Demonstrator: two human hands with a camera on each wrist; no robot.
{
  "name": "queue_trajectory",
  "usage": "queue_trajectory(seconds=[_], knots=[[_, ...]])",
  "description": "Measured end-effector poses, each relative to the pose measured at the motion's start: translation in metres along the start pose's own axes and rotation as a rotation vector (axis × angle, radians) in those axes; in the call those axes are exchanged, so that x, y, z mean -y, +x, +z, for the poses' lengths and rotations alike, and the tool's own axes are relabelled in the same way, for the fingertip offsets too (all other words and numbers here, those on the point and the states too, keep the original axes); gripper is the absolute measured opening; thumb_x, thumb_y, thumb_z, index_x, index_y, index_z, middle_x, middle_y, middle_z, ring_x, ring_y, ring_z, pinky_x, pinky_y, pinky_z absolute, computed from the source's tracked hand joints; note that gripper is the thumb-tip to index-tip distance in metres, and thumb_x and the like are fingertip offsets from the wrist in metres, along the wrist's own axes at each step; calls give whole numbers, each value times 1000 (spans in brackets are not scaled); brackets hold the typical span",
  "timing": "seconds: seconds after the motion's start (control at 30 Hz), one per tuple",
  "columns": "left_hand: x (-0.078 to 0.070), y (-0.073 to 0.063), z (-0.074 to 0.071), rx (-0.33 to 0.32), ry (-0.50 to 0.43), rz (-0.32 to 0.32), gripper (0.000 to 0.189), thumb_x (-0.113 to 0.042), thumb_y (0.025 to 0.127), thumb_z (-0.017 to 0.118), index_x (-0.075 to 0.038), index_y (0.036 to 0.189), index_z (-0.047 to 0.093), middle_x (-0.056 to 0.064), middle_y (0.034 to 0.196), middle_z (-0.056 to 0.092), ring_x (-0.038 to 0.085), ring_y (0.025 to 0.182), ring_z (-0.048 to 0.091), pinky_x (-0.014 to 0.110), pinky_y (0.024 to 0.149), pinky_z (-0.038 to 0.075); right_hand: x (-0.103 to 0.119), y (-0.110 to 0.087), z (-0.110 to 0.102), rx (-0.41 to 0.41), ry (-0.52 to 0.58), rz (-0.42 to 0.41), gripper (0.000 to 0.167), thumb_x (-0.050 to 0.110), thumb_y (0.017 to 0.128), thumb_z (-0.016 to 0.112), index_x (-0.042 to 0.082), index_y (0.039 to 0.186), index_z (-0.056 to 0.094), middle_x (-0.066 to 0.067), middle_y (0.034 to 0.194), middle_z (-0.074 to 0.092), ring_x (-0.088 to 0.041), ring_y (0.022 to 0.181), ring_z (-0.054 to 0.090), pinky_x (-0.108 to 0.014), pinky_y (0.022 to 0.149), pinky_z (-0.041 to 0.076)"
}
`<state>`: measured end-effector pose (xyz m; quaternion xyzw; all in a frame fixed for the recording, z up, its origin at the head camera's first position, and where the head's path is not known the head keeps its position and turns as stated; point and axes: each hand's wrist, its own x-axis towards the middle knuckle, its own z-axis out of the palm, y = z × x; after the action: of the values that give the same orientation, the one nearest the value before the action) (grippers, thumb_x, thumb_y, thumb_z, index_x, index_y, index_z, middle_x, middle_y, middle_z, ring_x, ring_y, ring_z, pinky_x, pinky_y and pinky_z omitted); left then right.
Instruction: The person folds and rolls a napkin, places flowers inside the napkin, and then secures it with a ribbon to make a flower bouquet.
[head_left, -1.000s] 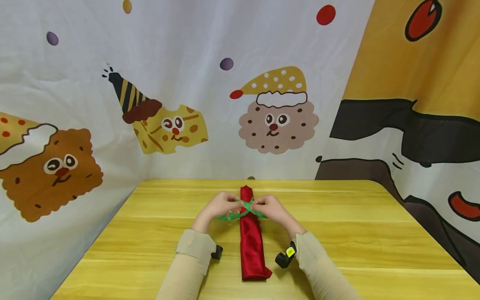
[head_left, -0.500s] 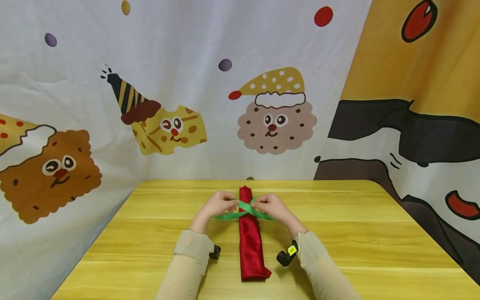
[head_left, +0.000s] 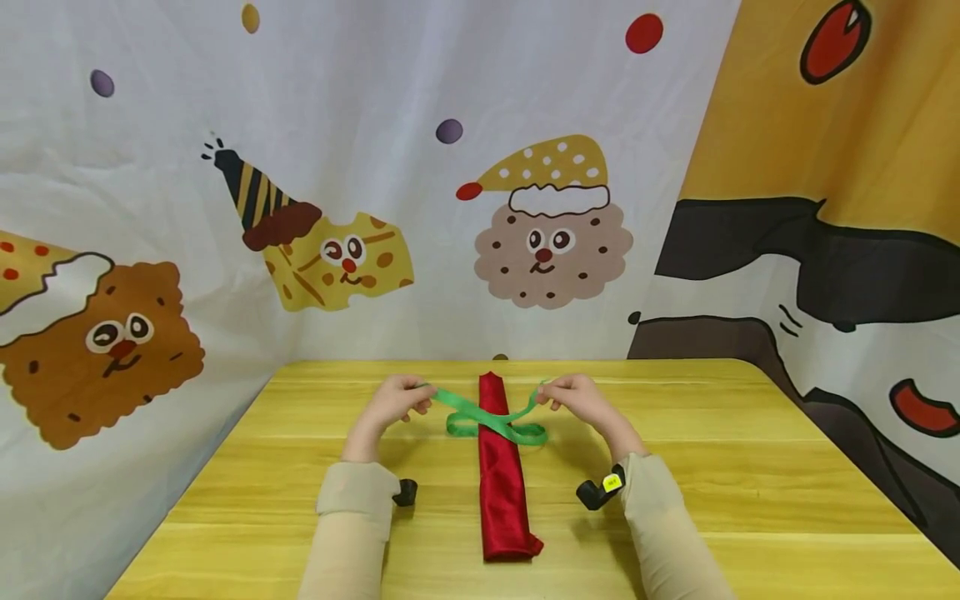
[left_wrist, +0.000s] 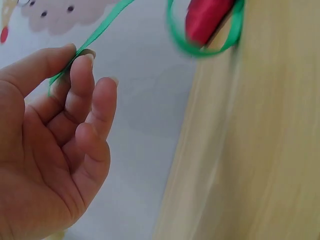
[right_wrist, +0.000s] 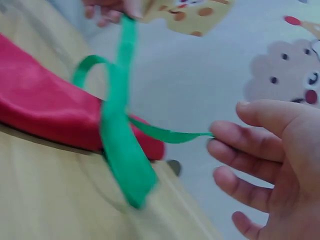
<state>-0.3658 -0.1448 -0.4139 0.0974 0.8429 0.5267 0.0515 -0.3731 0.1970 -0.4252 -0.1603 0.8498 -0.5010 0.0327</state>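
A rolled-up length of shiny red cloth (head_left: 501,487) lies lengthwise on the table, with a green ribbon (head_left: 461,405) crossing its upper part. Loops of the ribbon stick out on both sides of the roll. My left hand (head_left: 392,405) pinches one ribbon end between thumb and index finger (left_wrist: 80,75). Opposite it, my right hand (head_left: 588,405) holds the other end at its fingertips. In the right wrist view that end meets the index and middle fingers (right_wrist: 235,142), while the thumb stands apart. Both hands are raised beside the roll.
The wooden table (head_left: 262,508) ends at a printed cloth backdrop (head_left: 360,108) behind it. Small black devices are on my left wrist (head_left: 405,492) and right wrist (head_left: 600,492).
My hands have moved apart, left hand leftward and right hand rightward, each drawing a ribbon end outward. The ribbon's side loops have become smaller and rounder. The red roll stays in place.
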Motion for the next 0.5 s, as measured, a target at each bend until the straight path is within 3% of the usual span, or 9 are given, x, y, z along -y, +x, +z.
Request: queue_trajectory(seconds=[0.2, 0.37, 0.5], knots=[[8, -6, -21, -94, -56, -80, 25, -28, 95, 63, -7, 83, 66, 12, 81, 66, 25, 78, 63, 35, 61, 44, -6, -7, -26, 44, -28, 58, 33, 31, 97, 59, 3, 91, 76, -7, 93, 71, -41, 86, 60, -57, 91, 40], [14, -13, -34, -126, -83, -111, 26, -29, 95, 63, -10, 77, 64, 7, 76, 65, 36, 88, 63, 34, 63, 43, -15, -14, -44, 121, -18, 71, 36, 30, 98, 57, 0, 91, 75, -7, 92, 71, -42, 82, 59, -49, 86, 44], [21, -18, -41, -138, -84, -130, 28, -28, 95, 62, -8, 76, 62, 6, 76, 65, 31, 84, 64, 35, 64, 42, -21, -21, -55, 139, -1, 112, 39, 31, 98, 56, -3, 90, 74, -9, 89, 71, -37, 74, 58, -42, 75, 46]])
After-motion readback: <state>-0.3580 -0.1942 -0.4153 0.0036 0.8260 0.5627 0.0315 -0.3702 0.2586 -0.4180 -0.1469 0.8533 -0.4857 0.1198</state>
